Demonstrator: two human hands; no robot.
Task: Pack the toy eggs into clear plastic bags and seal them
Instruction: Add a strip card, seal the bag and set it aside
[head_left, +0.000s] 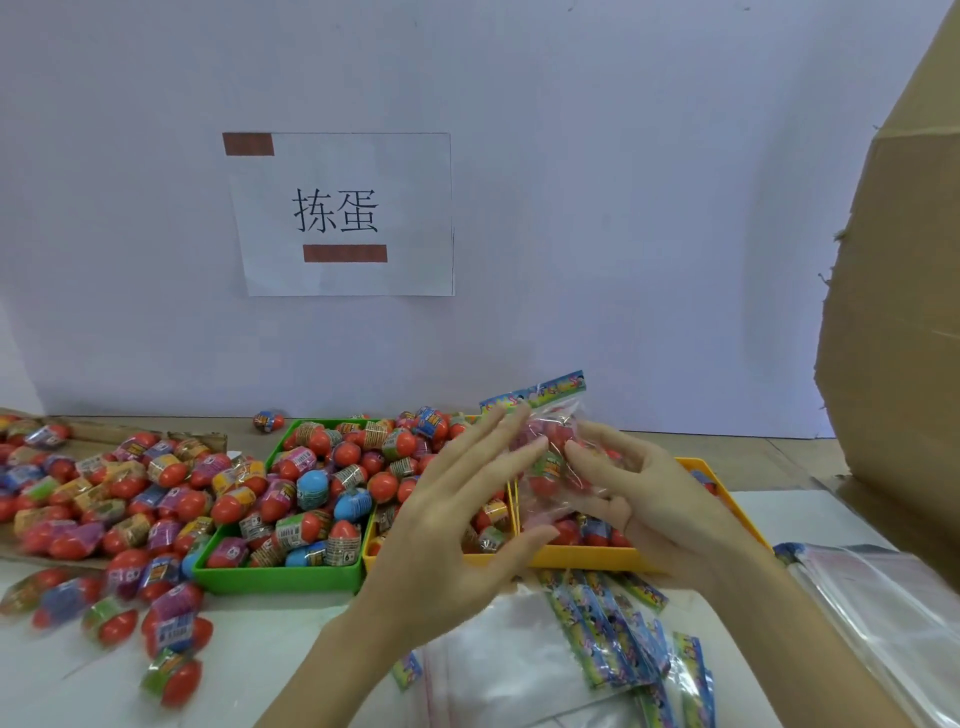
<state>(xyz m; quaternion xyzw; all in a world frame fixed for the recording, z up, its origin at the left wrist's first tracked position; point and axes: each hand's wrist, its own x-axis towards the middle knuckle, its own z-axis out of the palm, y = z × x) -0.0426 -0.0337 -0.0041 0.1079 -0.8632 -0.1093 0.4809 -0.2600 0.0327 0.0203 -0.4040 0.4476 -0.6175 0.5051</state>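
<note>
Head view: filled bag held up between both hands over the trays.
Right hand (644, 493) grasps a clear plastic bag (553, 457) of red toy eggs, fingers curled round its side, printed header strip upward. Left hand (462, 514) is released, fingers straight, tips touching the bag's left side. Below sit a yellow tray (587, 557) and green tray (280, 578) of eggs; loose eggs (104, 499) lie left; empty bags (519, 654) lie near the person.

Table (270, 670): green tray (280, 577), yellow tray (587, 558), loose eggs (171, 631).
</note>
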